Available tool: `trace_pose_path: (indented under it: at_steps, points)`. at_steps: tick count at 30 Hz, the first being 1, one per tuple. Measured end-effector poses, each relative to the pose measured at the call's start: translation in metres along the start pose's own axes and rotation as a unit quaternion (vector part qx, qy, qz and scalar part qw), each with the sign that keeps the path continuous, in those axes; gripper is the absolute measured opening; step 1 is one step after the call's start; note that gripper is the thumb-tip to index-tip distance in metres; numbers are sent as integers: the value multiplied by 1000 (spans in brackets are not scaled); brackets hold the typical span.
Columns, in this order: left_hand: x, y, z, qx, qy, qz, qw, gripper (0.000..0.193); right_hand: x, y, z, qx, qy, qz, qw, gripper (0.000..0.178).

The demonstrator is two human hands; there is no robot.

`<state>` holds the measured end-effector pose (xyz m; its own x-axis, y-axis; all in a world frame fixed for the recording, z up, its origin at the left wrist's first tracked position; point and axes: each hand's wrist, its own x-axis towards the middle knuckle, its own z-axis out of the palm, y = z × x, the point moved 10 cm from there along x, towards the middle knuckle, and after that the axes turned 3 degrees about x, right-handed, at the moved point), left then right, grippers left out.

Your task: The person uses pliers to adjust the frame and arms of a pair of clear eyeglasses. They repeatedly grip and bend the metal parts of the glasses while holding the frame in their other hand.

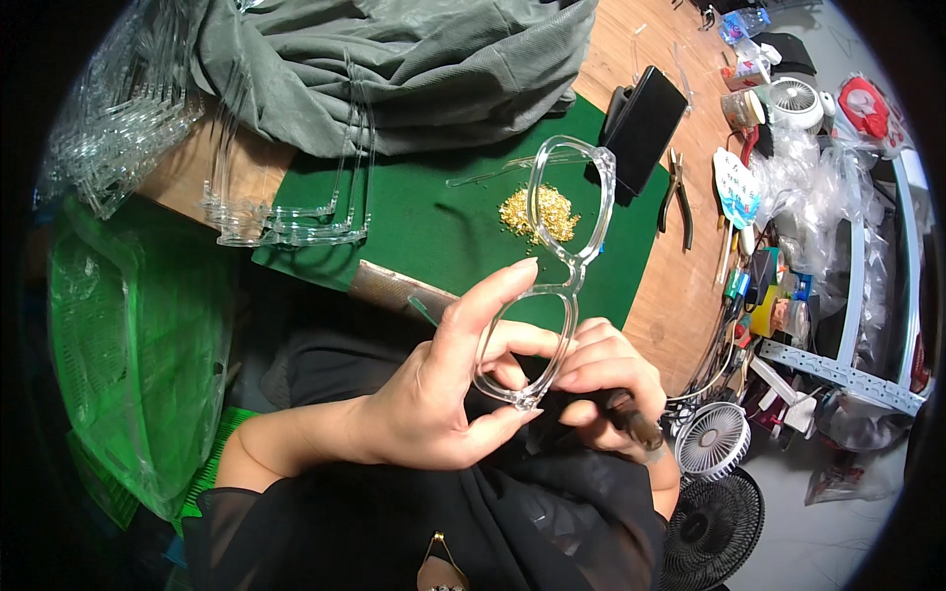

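Note:
A clear plastic eyeglass frame without lenses is held upright on end above the bench. My left hand is closed around its lower rim, thumb and fingers on either side. Close against that same rim, my right hand is closed on a tool with a dark brown rounded handle; its tip is hidden by the fingers. Behind the frame, a pile of small gold-coloured metal parts lies on the green mat. Thin clear temple arms rest beside the pile.
Several clear frames stand at the mat's left edge, more heaped at far left. A grey cloth lies behind. A black phone-like slab and pliers are right. Fans and a metal rack stand beyond.

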<state>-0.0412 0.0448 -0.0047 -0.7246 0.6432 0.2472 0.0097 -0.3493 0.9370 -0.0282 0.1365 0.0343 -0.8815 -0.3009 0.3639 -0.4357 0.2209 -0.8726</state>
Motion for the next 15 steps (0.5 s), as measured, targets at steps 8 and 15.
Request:
trace_pose_path:
  at_steps: [8, 15]
  points:
    - [1, -3, 2, -12, -1, 12, 1000, 96, -33, 36, 15, -143, -172, 240, 945, 25]
    - [2, -2, 4, 8, -3, 24, 1000, 95, -31, 37, 27, -65, -206, 252, 943, 21]
